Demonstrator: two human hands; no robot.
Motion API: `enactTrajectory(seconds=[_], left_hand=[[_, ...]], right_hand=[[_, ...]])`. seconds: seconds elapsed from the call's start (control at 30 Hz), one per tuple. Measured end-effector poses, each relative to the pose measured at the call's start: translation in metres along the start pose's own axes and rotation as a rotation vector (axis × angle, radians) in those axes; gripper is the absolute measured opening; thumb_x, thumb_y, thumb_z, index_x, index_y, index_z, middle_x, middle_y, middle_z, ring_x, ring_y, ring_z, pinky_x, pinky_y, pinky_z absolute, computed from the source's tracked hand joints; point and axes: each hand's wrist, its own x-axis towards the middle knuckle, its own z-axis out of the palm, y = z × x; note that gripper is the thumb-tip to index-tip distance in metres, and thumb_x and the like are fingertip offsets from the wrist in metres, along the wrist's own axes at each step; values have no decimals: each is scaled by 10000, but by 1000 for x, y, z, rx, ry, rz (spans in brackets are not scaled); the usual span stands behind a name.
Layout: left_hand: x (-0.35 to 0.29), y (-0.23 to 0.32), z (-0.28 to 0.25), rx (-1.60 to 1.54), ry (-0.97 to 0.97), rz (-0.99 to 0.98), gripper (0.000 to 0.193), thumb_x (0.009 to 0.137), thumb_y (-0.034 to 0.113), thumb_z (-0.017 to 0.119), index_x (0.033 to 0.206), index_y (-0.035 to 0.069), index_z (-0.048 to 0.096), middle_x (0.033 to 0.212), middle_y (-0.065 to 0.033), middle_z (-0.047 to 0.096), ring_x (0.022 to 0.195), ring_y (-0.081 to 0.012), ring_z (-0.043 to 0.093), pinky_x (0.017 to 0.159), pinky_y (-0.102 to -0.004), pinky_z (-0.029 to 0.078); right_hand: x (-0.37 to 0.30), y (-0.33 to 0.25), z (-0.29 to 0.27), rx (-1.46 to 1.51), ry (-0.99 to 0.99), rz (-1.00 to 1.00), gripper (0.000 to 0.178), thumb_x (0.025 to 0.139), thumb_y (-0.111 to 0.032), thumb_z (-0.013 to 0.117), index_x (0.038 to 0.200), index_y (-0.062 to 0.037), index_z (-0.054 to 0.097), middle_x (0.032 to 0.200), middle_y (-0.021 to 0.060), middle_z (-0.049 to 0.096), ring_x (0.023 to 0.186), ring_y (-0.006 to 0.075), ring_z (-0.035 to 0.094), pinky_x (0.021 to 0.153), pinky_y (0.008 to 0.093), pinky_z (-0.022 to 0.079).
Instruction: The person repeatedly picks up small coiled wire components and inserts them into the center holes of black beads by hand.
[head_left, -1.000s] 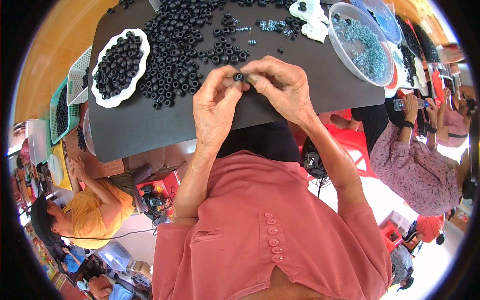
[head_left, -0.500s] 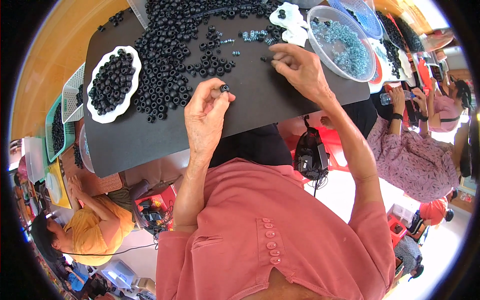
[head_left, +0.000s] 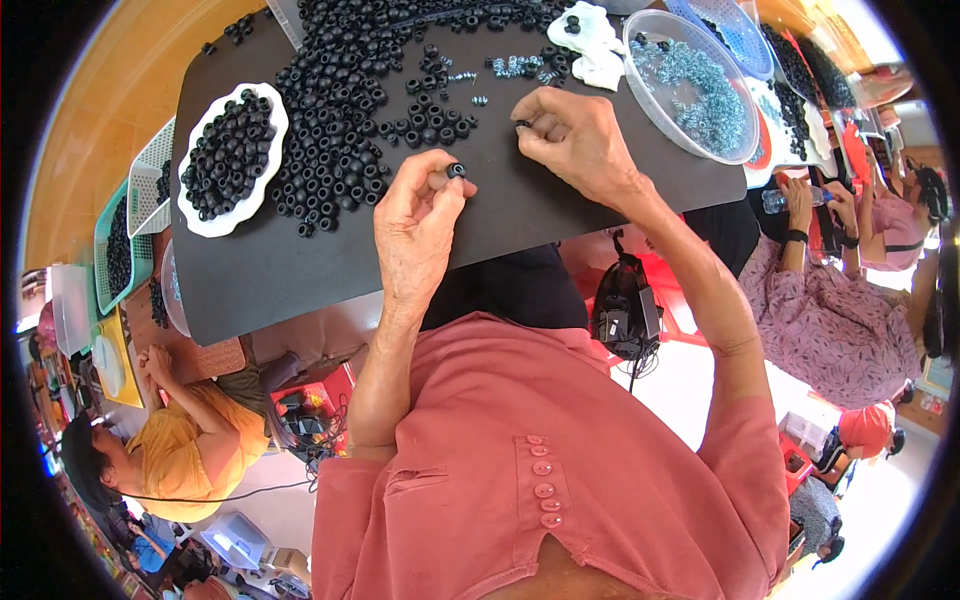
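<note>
My left hand [head_left: 418, 215] pinches a black ring-shaped bead [head_left: 456, 171] between thumb and fingertips, its hole facing up. To its right, above the dark table [head_left: 300, 290], my right hand [head_left: 580, 140] is closed in a pinch on a small black piece [head_left: 523, 125], mostly hidden by the fingers. The two hands are apart. A large heap of black beads [head_left: 335, 120] spreads over the far left half of the table, with a smaller cluster [head_left: 432, 122] just beyond my left hand. Short bluish metal coils [head_left: 515, 67] lie near the far middle.
A white scalloped plate [head_left: 207, 222] of black beads stands at the left. A clear round tub [head_left: 690, 140] of bluish coils sits at the right, beside a white dish [head_left: 598, 65]. Baskets [head_left: 112, 285] flank the table's left side. Other people sit at both sides.
My right hand has moved left, nearer my left hand, and its fingers have closed on the small black piece by its fingertips. My left hand keeps hold of its bead.
</note>
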Motion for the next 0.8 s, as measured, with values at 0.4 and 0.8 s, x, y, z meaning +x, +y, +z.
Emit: enactTrajectory(seconds=[0.4,0.8], left_hand=[[-2,3,3,-46,2,-26,167,882,-30,545,1046,-5,569,830,11,559,808,-78,581,738,-211,462],[-1,3,3,-44,-2,-18,158,889,-35,534,1040,-10,570,851,2,568,816,-73,585,777,-219,480]], right_hand=[[-8,-40,20,537,-83,91,134,831,-19,630,951,-10,689,814,36,646,698,61,596,622,222,497],[-14,-39,36,702,23,79,116,834,6,643,950,13,642,858,67,662,729,116,667,644,230,542]])
